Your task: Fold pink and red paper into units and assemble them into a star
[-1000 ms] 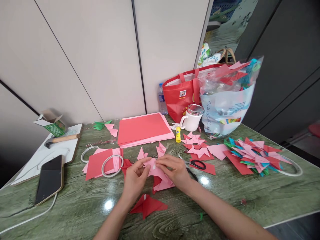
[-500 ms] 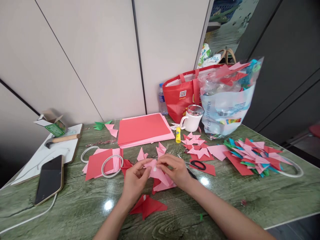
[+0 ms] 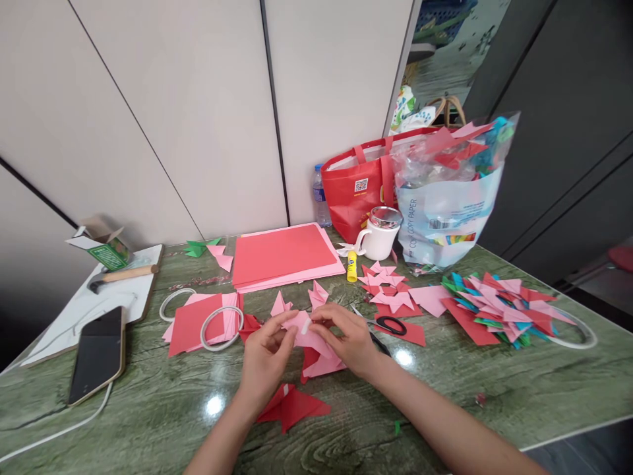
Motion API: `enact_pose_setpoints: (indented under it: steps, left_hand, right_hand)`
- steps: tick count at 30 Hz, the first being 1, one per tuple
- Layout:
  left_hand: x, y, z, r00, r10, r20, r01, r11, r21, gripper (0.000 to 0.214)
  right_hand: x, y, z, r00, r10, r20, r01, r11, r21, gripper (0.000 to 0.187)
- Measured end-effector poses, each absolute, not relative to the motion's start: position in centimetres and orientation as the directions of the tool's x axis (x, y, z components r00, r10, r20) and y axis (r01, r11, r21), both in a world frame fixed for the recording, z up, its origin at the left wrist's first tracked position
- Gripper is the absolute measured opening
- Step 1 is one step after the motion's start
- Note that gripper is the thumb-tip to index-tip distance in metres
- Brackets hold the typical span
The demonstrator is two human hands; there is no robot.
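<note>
Both hands meet over the middle of the green table (image 3: pixel 148 422). My left hand (image 3: pixel 264 359) and my right hand (image 3: pixel 346 338) pinch a folded pink paper piece (image 3: pixel 307 338) between their fingertips, with a small white bit showing where the thumbs meet. Under it lie more pink and red folded pieces (image 3: pixel 321 364). A red folded piece (image 3: pixel 291 408) lies on the table just below my left hand. Black-handled scissors (image 3: pixel 388 326) rest right of my right hand.
A stack of red and pink sheets (image 3: pixel 284 256), a yellow glue stick (image 3: pixel 352 266), a white mug (image 3: pixel 380 234), a red bag (image 3: pixel 359 188) and a plastic paper bag (image 3: pixel 448 198) stand behind. Folded coloured pieces (image 3: pixel 499 309) pile at right. A phone (image 3: pixel 97 355), hammer (image 3: pixel 121 276) and wire rings (image 3: pixel 221 328) lie left.
The fingers have shifted slightly on the pink piece; its upper edge sits a little higher between the thumbs. Everything else is still.
</note>
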State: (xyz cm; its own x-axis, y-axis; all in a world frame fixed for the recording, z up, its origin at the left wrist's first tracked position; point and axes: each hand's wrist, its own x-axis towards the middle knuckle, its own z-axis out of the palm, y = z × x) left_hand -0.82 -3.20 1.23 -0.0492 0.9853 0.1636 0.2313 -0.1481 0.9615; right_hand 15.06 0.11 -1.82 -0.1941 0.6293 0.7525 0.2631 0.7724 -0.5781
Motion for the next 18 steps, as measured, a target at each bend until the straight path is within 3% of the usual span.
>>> enact_pose_setpoints:
  steps: [4, 8, 11, 15, 18]
  left_hand:
    - [-0.81, -3.42, 0.93, -0.033, 0.954, 0.299, 0.306, -0.275, 0.911, 0.026]
    - [-0.82, -3.41, 0.67, -0.008, 0.940, 0.341, 0.319, -0.321, 0.892, 0.025]
    - [-0.84, -3.32, 0.59, 0.019, 0.952, 0.306, 0.292, -0.298, 0.909, 0.025]
    - [-0.75, -3.13, 0.73, 0.018, 0.980, 0.200, 0.227, -0.198, 0.953, 0.026]
    - [-0.46, -2.99, 0.80, -0.001, 0.996, 0.094, 0.142, -0.093, 0.985, 0.027]
  right_hand:
    - [14.93, -0.20, -1.60, -0.150, 0.627, 0.764, 0.262, 0.771, -0.581, 0.010]
    - [14.90, -0.39, -1.39, -0.124, 0.605, 0.786, 0.237, 0.788, -0.569, 0.013]
    - [14.84, -0.40, -1.42, -0.106, 0.651, 0.752, 0.213, 0.753, -0.622, 0.012]
    - [14.63, -0.30, -1.59, -0.131, 0.829, 0.544, 0.133, 0.558, -0.819, 0.017]
    - [14.45, -0.24, -1.70, -0.188, 0.882, 0.432, 0.101, 0.455, -0.885, 0.014]
